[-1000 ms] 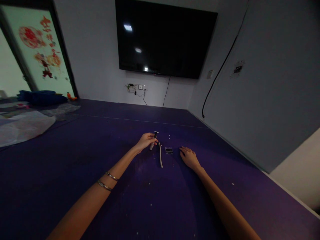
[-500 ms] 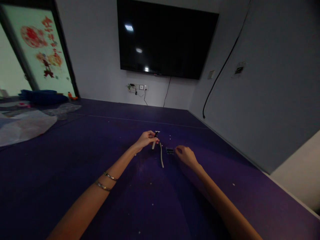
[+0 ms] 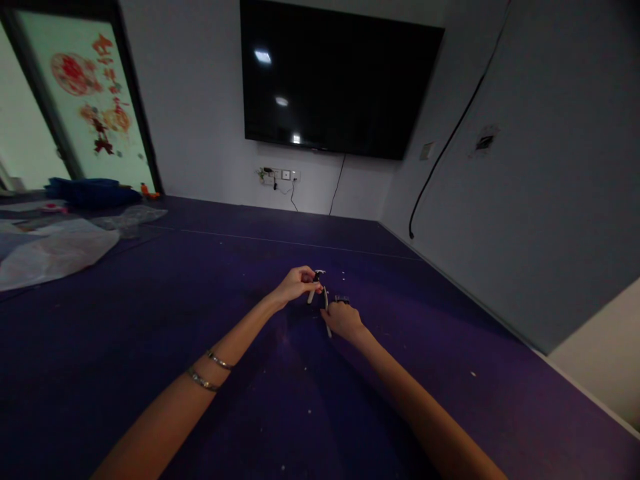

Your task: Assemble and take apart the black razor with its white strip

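My left hand (image 3: 299, 285) pinches a small black-and-pale tool (image 3: 311, 297) with a pale crosspiece at its top; I cannot make out its exact kind. A pale leg of it points down below the fingers. My right hand (image 3: 343, 320) is closed around the middle of a slim pale strip (image 3: 326, 297), whose upper end comes close to my left fingertips. Whether strip and tool are joined is hidden. Just behind my right knuckles lies a small dark flat item (image 3: 342, 298), partly covered by the hand.
The purple floor (image 3: 225, 413) carries scattered white specks. At the far left are crumpled clear plastic sheeting (image 3: 65, 250) and a dark blue bundle (image 3: 93, 192). A black cable (image 3: 445, 147) hangs along the right wall. A television (image 3: 340, 80) is mounted ahead.
My right hand has moved left from beside the dark flat item and closed on the pale strip. My left hand keeps its hold, with the tool slightly tilted.
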Demonstrator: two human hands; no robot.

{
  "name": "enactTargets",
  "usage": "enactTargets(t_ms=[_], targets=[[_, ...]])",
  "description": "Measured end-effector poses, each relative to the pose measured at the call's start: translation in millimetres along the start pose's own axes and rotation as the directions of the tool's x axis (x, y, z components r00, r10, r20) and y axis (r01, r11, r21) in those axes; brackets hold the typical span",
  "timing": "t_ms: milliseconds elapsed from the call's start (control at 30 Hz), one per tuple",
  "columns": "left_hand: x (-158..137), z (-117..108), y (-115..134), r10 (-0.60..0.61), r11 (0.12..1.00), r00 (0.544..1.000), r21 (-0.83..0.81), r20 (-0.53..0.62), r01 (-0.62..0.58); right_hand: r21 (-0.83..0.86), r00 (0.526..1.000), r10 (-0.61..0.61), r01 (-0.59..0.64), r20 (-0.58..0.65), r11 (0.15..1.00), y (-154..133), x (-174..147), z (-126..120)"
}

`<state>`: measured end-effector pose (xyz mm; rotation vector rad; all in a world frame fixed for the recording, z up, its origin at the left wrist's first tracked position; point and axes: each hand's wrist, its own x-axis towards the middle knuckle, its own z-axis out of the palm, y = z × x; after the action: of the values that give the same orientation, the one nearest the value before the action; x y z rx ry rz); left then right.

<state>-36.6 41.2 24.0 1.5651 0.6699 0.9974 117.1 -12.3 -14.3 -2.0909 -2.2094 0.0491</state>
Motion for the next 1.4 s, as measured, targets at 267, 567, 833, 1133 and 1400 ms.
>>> enactTargets(t_ms=[267,567,833,1133,1400], targets=[[-2.9,0.9,4.2,0.005,1.000,1.000,-0.011,0.023,-0.005,0.200,1.000,0.004,-0.005,0.004,0.980,29.3,1.9,-7.8],[-8.7,-0.7,14.3,0.048,0.998,0.994,0.035,0.099,-0.052,0.511,0.934,-0.156,0.309,-0.321,0.802,91.5,-15.7,-59.5],[-9.7,2.1,14.0,0.040,0.999,0.993,0.021,0.111,-0.042,0.462,0.856,-0.232,0.455,-0.462,0.761,87.8,-43.9,-102.0],[-4.5,0.6,3.6,0.089,0.996,0.991,-0.026,0.102,-0.086,0.279,0.790,-0.316,0.511,-0.526,0.813,63.5,-54.8,-111.8],[-7.4,4.4,9.2,0.069,0.998,0.990,-0.022,0.119,-0.067,0.137,0.759,-0.327,0.476,-0.563,0.869,62.4,-51.7,-105.0]])
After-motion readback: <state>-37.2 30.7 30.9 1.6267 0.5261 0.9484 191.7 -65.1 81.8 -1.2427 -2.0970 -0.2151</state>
